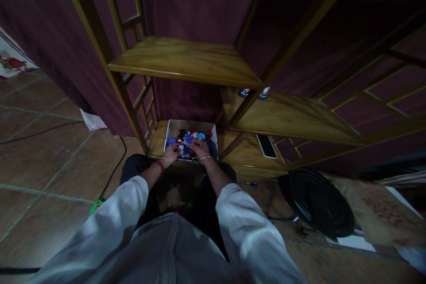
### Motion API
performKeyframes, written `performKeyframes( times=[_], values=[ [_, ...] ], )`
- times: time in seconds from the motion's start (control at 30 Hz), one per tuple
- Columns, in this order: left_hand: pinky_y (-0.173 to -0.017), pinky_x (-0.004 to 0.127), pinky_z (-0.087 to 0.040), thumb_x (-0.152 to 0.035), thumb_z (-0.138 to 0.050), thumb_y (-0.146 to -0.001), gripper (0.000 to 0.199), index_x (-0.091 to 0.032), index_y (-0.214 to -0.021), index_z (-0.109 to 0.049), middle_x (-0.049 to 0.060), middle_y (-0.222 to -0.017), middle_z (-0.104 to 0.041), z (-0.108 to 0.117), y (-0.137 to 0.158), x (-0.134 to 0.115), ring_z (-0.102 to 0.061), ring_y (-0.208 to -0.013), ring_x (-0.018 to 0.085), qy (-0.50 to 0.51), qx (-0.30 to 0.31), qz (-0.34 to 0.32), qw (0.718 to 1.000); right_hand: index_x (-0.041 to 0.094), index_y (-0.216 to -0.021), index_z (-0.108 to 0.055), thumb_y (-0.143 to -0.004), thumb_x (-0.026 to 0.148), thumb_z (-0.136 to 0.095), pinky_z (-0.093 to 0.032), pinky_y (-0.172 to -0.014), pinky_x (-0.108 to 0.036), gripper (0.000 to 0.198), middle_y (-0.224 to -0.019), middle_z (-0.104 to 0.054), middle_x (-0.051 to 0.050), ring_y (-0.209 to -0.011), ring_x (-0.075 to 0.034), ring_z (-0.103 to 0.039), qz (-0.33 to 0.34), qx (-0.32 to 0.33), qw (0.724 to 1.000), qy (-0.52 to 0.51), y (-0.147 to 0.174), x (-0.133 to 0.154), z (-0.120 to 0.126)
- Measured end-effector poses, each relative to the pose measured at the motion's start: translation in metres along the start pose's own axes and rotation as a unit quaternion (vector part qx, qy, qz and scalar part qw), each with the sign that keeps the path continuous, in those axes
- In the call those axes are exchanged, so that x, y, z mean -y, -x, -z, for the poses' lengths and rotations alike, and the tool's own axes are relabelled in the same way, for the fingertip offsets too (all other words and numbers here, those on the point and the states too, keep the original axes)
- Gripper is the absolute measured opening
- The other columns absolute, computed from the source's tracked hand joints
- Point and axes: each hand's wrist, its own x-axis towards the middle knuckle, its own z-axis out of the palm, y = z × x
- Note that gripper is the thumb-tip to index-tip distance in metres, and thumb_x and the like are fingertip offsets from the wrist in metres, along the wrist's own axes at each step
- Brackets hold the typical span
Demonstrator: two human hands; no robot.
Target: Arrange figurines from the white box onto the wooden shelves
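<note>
A shallow white cardboard box stands on the low wooden shelf in front of me. Small toy figures in blue, black, red and white fill it in a jumble. Both hands reach over its near edge. My left hand, below a red bead bracelet, has its fingers closed on a small figure at the left side of the pile. My right hand, with a silver bracelet at the wrist, bends its fingers round a bluish figure near the middle. The fingertips are small and dim, and partly hidden among the figures.
A wooden shelf unit with slanted posts surrounds the box. A phone lies on the low shelf to the right. Two small figures stand on the middle shelf. A round black stool seat and floor cables flank me.
</note>
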Motion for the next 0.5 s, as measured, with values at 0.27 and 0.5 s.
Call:
performKeyframes(
  times=[0.27,0.5],
  values=[
    [-0.068,0.023,-0.049,-0.014,-0.059,-0.073,0.03,-0.013,-0.103,-0.055,0.003,-0.087,-0.061,0.0,-0.005,0.006,-0.058,-0.064,0.009,-0.013,0.008,0.012,1.0,0.016,-0.081,-0.06,-0.067,0.022,-0.06,-0.055,-0.072,-0.031,0.016,-0.084,-0.067,-0.003,-0.08,-0.018,-0.065,-0.019,-0.037,0.999,0.007,0.005,-0.002,0.005],
    [-0.067,0.023,-0.049,-0.015,-0.058,-0.073,0.027,-0.014,-0.1,-0.056,0.002,-0.083,-0.06,-0.001,-0.005,0.005,-0.057,-0.065,0.01,-0.013,0.007,0.007,1.0,0.016,-0.093,-0.061,-0.071,0.022,-0.054,-0.056,-0.062,-0.03,0.024,-0.093,-0.065,-0.004,-0.074,-0.015,-0.065,-0.015,-0.036,0.995,0.095,-0.001,-0.008,0.012]
  ],
)
